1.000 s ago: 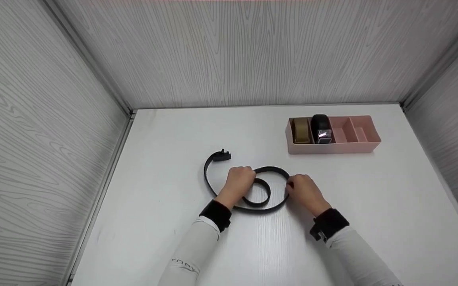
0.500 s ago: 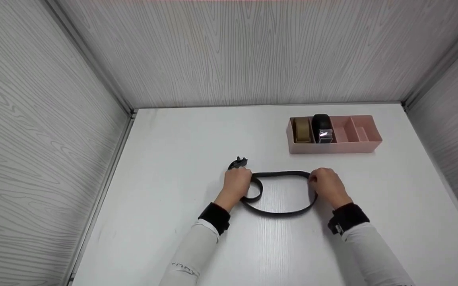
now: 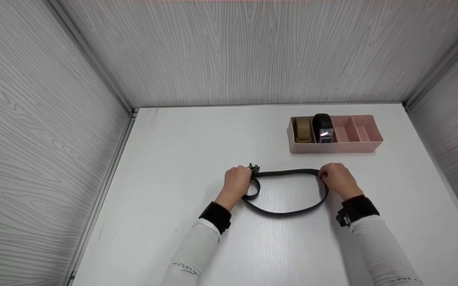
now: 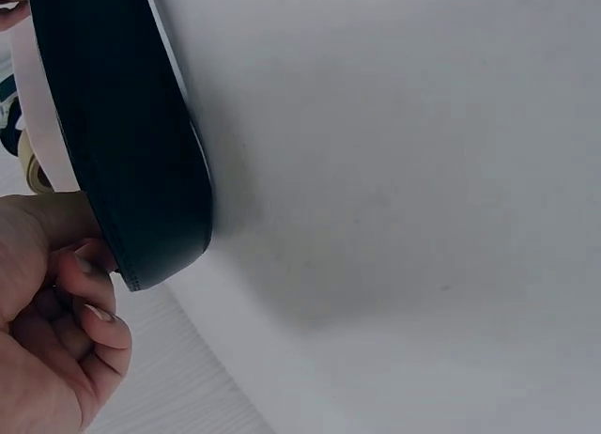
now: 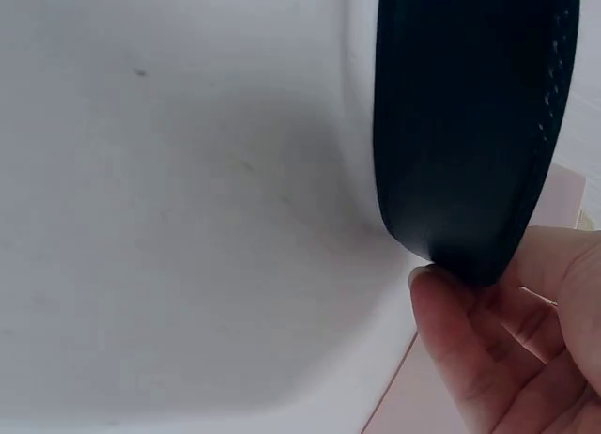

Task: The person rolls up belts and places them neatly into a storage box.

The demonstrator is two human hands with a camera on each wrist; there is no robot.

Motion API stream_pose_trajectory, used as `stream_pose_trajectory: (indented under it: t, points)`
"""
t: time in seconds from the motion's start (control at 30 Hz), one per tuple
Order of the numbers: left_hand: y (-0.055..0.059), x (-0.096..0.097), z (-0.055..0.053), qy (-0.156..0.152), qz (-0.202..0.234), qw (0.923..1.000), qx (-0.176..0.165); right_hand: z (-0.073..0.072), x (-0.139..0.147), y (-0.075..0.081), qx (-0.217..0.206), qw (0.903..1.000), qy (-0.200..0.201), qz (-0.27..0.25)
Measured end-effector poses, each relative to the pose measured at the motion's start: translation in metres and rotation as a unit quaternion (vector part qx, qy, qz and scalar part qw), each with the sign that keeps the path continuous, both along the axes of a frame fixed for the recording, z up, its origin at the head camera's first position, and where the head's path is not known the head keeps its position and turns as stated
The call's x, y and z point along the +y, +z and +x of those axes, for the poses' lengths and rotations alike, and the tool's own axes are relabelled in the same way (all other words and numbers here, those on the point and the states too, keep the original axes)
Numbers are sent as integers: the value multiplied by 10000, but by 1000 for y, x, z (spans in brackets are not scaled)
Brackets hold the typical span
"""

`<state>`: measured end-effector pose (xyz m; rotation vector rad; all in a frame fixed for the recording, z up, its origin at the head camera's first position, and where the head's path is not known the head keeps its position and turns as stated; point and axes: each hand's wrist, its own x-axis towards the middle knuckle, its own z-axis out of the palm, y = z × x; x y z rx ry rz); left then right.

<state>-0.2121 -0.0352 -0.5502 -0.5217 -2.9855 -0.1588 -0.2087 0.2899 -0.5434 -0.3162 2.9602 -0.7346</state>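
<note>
A long black belt point(image 3: 284, 213) stands on its edge on the table in a wide loop between both hands. My left hand point(image 3: 237, 182) grips a small coil of it, and the dark buckle point(image 3: 254, 168) shows just past the knuckles. At the loop's far right end, my right hand point(image 3: 338, 179) pinches the strap. In the left wrist view the left hand's fingers point(image 4: 108, 331) are curled, with the belt point(image 4: 122, 124) bending past them. Thumb and fingertips press the belt point(image 5: 470, 133) in the right wrist view, where its stitched edge is visible.
Behind the right hand sits a pink divided box point(image 3: 332, 147). Its left compartment holds a rolled tan belt point(image 3: 303, 129); beside that is a rolled black belt point(image 3: 323, 123) with a silver buckle. Two compartments to the right hold nothing. Grey wood-grain panels point(image 3: 229, 51) enclose the white table.
My right hand has moved right, stretching the loop wider. The buckle end has been drawn in from the left to my left hand, and the small coil has tightened.
</note>
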Motion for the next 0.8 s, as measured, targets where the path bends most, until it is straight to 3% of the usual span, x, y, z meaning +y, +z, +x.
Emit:
stream_pose_trajectory:
  t: [0.17, 0.4, 0.57, 0.8]
  points:
    - [1, 1, 2, 112, 86, 9998, -152, 1, 3, 1, -47, 9999, -121, 65]
    - [-3, 0, 3, 183, 395, 9988, 244, 0, 2, 0, -91, 9997, -57, 214]
    - [-6, 2, 2, 247, 453, 9983, 256, 2, 1, 1, -73, 9995, 95, 302]
    - [-9, 1, 2, -152, 243, 9987, 412, 5, -1, 3, -173, 9993, 162, 304]
